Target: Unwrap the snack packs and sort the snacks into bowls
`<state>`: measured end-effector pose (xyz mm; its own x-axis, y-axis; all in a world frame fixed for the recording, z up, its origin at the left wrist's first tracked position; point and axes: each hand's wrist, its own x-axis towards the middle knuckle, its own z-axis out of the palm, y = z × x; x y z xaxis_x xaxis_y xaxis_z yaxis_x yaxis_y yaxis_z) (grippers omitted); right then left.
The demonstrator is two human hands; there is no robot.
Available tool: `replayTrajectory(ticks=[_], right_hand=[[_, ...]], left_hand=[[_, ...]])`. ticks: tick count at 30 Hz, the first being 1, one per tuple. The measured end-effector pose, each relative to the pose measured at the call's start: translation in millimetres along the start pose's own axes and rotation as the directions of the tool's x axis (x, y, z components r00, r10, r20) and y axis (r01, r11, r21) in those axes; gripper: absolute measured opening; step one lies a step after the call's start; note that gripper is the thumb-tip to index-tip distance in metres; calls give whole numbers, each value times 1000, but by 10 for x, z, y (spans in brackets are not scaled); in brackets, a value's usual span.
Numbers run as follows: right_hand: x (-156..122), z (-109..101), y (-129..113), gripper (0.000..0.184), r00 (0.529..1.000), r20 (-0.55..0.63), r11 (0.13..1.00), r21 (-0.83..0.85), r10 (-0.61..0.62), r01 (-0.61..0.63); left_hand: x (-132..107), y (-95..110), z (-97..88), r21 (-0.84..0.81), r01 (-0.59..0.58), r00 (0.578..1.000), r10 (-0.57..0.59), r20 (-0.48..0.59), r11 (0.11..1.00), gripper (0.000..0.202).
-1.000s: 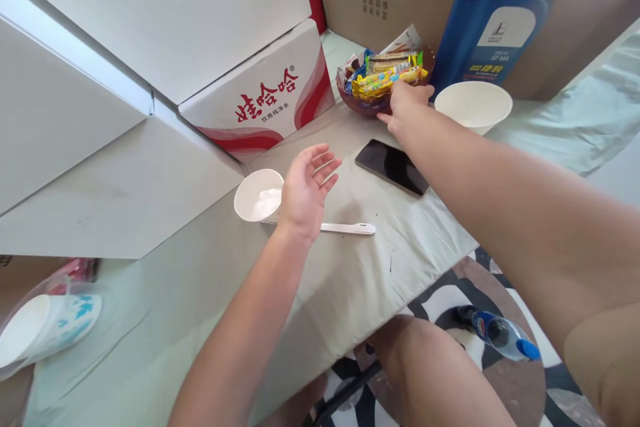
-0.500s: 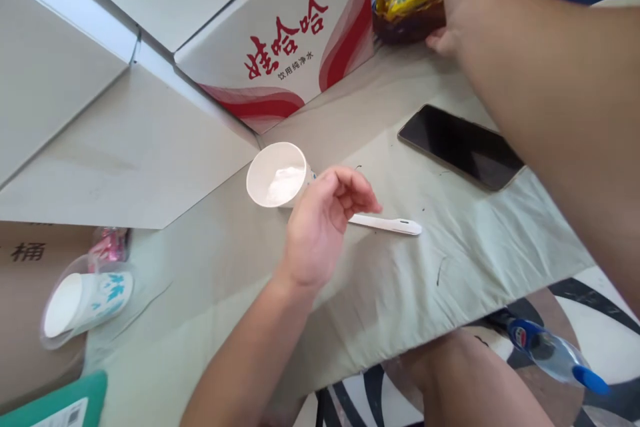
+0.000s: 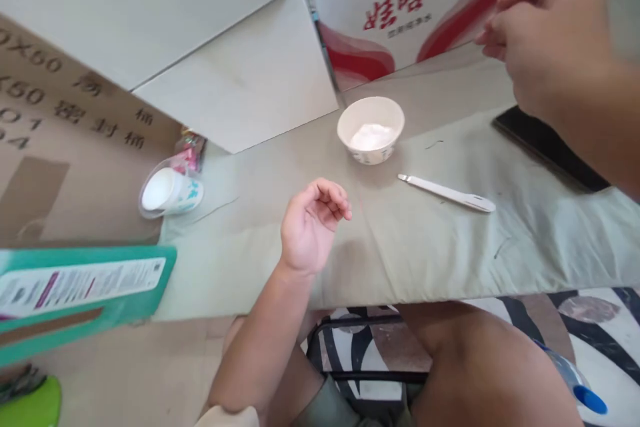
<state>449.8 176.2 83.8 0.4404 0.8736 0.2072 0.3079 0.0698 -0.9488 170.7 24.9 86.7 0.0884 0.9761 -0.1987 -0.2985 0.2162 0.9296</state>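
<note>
My left hand (image 3: 315, 230) is above the cloth-covered table (image 3: 260, 233), palm up, fingers loosely curled and apart, with nothing visible in it. My right hand (image 3: 555, 47) is raised at the upper right, before the white carton, fingers bent together; whether something small is between them I cannot make out. A white paper bowl (image 3: 370, 117) with a white substance inside stands beyond my left hand. To its right lies a slim white tool (image 3: 445, 193) with a small dark tip and a slotted end. A dark phone (image 3: 550, 147) lies partly hidden beneath my right forearm.
White cartons (image 3: 240, 73) with red lettering line the back. At left are a brown cardboard box (image 3: 90, 167), a cup stack (image 3: 175, 190) in clear plastic, and a green box (image 3: 125, 280). A blue-capped bottle (image 3: 575, 373) lies on the patterned floor.
My right hand has come away from the basket of yellow snack packets and back toward me. The view has turned left, and my left hand is now clear of the bowl and tool.
</note>
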Motion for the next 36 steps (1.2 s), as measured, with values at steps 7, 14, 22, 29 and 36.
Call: replayTrajectory(ticks=[7,14,22,29,36], right_hand=[[-1235,903,-949,14,812,405,894,34,-421,447],[-1893,2474,-1236,26,389,834,795,94,-391,599],[-2481,4171,-1597,44,29,889,397,175,-457,901],[-2591,4340,-1570,23,-60,938,217,141,-342,966],[-2507,3327,-1526,29,190,787,289,-16,-587,957]], left_hand=[[-256,186,-865,-316,-111,957,15,-291,942,31],[-237,403,-1654,-512,-149,872,-132,-472,846,40],[-226,417,-2052,-630,-135,859,-227,-459,765,36],[-296,447,-2224,-672,-110,855,-275,-439,732,38],[-284,430,-2141,-666,-124,832,-288,-473,735,32]])
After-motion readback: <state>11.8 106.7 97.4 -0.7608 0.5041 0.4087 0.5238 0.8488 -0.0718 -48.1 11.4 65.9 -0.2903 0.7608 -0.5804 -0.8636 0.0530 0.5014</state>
